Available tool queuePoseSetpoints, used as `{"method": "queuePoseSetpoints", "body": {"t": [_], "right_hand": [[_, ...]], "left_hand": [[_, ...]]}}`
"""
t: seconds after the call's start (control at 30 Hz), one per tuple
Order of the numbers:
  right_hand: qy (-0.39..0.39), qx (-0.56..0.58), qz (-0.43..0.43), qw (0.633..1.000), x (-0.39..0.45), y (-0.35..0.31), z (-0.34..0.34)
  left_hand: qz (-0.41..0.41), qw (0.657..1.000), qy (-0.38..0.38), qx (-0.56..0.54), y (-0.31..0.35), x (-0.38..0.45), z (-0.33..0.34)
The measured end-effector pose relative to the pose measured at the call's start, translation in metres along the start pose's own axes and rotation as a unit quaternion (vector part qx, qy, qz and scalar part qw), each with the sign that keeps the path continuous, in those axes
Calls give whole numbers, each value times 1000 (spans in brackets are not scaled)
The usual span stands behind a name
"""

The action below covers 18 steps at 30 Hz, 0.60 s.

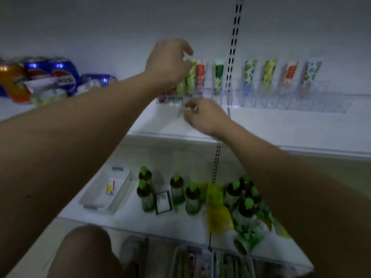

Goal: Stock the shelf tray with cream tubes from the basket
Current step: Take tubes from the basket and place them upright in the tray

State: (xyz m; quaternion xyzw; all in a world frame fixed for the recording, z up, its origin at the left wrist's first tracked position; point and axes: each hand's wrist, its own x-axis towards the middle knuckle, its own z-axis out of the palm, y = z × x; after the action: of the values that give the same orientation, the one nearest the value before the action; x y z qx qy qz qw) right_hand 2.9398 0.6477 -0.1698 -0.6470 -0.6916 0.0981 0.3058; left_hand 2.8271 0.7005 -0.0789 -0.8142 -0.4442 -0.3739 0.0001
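**Both hands at the shelf tray**

The left hand [168,61] reaches up to the left end of the clear plastic divided shelf tray [291,101] on the white upper shelf [281,127]. Its curled fingers are at the top of a light-green patterned cream tube [191,77] standing upright in a slot; the frame is blurred, so I cannot tell whether its grip is closed on the tube or only touching it. Just beside that tube stand a red-and-white tube [200,77] and a dark-green tube [218,77], and four more patterned tubes [269,75] stand apart in slots further right.

The right hand [204,117] hovers lower, in front of the tray's front wall, fingers loosely curled; what its grip holds, if anything, I cannot tell.

The pale basket [210,261] with more tubes sits at the bottom edge, below the lower shelf [140,219], where green-capped bottles [177,187] stand. Blue soda cans [60,73] lie at the upper shelf's left.
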Motion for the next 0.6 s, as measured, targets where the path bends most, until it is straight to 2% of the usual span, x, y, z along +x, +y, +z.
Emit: {"method": "queuePoseSetpoints", "body": {"t": [0.07, 0.2, 0.3, 0.37, 0.5, 0.6], "right_hand": [[48, 1, 8, 999, -6, -4, -4], [91, 76, -10, 993, -31, -26, -10], [68, 82, -29, 994, -67, -36, -12], [57, 76, -22, 995, -91, -34, -7], [40, 117, 19, 992, -125, -22, 35], [-59, 115, 71, 989, -147, 4, 87]], "left_hand": [[-9, 999, -2, -47, 7, -32, -4], [-29, 994, -8, -110, 9, -91, -7], [-45, 986, 8, -162, 5, -135, -4], [-86, 979, 3, -182, -5, -162, 6], [-165, 964, -97, -183, -35, -216, 47], [-229, 943, -185, -156, -58, -255, 85]]}}
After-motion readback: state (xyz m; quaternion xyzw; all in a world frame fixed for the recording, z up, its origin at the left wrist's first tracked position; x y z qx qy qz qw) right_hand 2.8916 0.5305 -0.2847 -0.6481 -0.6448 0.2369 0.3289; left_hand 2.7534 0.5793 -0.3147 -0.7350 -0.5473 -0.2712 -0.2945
